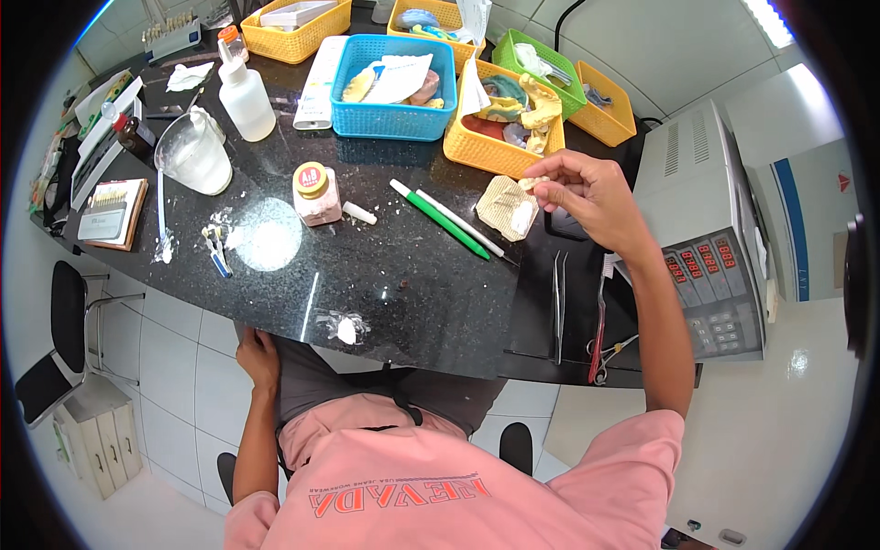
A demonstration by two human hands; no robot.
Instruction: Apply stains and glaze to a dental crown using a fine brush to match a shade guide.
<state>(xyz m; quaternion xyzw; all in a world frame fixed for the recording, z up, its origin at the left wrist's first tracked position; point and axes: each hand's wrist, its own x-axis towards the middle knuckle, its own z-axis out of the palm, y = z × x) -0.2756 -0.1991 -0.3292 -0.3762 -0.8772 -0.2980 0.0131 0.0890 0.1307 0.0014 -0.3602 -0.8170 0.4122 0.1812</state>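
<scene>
Pink shirt (394, 472) foremost, the right hand (582, 194) pinches a small pale piece (529, 184), partly covered; the left hand (258, 361) hangs well apart from it, its grip impossible to tell.

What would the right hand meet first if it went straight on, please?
The right hand would probably meet the beige pad first, though depth is unclear; it might pass above it.

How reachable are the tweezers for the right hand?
Probably yes: the tweezers lie uncovered near the right hand, though that hand is pinching a small pale piece.
</scene>
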